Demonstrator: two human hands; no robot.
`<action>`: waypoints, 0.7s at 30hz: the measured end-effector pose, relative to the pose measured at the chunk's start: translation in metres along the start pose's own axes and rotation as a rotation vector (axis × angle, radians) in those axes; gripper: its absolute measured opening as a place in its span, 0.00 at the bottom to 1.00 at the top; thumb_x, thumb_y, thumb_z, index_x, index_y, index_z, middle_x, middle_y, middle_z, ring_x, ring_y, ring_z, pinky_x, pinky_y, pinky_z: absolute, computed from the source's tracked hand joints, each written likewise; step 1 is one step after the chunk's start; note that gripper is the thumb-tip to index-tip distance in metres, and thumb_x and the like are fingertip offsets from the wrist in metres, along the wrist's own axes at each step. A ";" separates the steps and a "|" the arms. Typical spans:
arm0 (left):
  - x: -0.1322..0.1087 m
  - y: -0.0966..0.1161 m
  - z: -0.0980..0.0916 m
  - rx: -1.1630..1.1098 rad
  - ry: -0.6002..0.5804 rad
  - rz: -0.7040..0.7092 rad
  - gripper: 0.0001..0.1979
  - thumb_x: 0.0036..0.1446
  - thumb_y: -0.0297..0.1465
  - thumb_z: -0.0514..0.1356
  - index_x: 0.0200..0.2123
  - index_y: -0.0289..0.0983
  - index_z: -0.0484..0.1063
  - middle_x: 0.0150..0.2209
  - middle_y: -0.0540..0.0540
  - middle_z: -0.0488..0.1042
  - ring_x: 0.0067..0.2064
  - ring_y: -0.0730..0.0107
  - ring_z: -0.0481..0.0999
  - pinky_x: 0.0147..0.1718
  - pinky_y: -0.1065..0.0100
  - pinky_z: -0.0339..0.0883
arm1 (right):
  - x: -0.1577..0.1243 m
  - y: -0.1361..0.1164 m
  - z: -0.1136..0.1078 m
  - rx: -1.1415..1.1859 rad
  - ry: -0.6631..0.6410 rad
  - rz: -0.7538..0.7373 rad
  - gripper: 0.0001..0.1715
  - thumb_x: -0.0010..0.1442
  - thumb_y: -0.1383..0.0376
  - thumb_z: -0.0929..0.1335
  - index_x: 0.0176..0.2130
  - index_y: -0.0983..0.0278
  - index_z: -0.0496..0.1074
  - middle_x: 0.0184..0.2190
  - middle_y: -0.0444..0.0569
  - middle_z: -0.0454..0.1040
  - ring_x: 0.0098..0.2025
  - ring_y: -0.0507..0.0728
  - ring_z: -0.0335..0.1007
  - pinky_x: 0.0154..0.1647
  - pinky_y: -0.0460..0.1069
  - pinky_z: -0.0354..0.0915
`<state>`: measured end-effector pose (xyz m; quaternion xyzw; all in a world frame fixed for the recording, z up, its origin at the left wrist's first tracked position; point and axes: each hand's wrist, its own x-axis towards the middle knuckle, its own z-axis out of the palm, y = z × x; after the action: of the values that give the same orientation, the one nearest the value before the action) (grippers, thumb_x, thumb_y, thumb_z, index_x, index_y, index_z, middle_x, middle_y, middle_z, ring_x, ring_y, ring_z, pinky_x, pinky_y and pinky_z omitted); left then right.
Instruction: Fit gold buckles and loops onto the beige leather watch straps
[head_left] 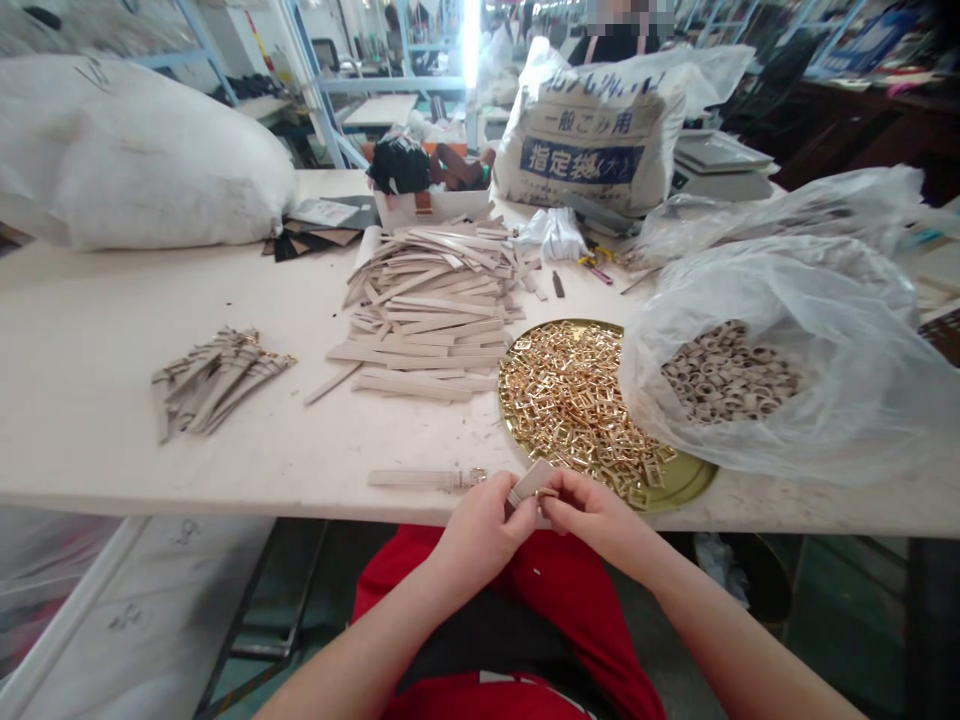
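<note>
Over the front edge of the table, my left hand (491,520) is closed around a short beige strap (531,482), its flat end sticking up between my hands. My right hand (596,510) meets it there, thumb and finger pinched on a small gold buckle (547,493), mostly hidden by the fingers. Just left of my hands lies a finished-looking strap (416,479) with a buckle at its right end. A round gold tray (686,482) heaped with gold buckles (574,400) stands right behind my right hand.
Loose beige strips (435,310) are piled mid-table. Buckled straps (217,380) form a bundle at left. A clear plastic bag (847,400) holds beige loops (731,375). Large white sacks (150,160), a printed bag (589,140), scale (724,160) and yellow-handled tool (598,255) sit farther back.
</note>
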<state>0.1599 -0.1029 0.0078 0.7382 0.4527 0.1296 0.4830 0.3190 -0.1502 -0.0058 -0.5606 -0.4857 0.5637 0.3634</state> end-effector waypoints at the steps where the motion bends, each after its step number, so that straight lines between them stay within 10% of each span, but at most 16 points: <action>1: 0.000 -0.001 0.000 -0.018 0.020 -0.010 0.08 0.54 0.35 0.51 0.28 0.36 0.64 0.24 0.51 0.67 0.27 0.73 0.63 0.26 0.71 0.53 | -0.002 0.000 0.002 0.056 -0.036 0.025 0.06 0.53 0.63 0.65 0.32 0.63 0.66 0.24 0.40 0.63 0.26 0.49 0.58 0.27 0.45 0.57; 6: 0.001 -0.005 0.001 -0.106 0.031 -0.032 0.08 0.53 0.34 0.51 0.28 0.36 0.64 0.24 0.52 0.67 0.27 0.74 0.63 0.26 0.72 0.55 | -0.008 0.001 0.010 0.227 -0.129 0.057 0.09 0.48 0.64 0.68 0.32 0.63 0.67 0.29 0.42 0.69 0.33 0.52 0.64 0.37 0.48 0.61; 13: 0.001 -0.009 0.005 -0.164 0.016 -0.066 0.09 0.53 0.35 0.52 0.25 0.35 0.62 0.21 0.54 0.63 0.25 0.76 0.60 0.24 0.73 0.53 | -0.002 0.009 0.014 0.221 0.119 0.040 0.14 0.45 0.59 0.72 0.25 0.64 0.64 0.22 0.40 0.65 0.26 0.50 0.61 0.31 0.46 0.60; 21: -0.005 -0.007 0.002 -0.031 0.039 -0.032 0.07 0.53 0.34 0.51 0.27 0.36 0.63 0.23 0.52 0.66 0.25 0.74 0.62 0.24 0.72 0.52 | -0.010 0.006 0.022 0.525 0.012 0.103 0.27 0.45 0.62 0.72 0.45 0.61 0.64 0.29 0.42 0.71 0.28 0.50 0.66 0.33 0.47 0.62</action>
<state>0.1546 -0.1068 0.0017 0.7207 0.4715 0.1434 0.4876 0.2991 -0.1644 -0.0114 -0.4744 -0.2917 0.6847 0.4702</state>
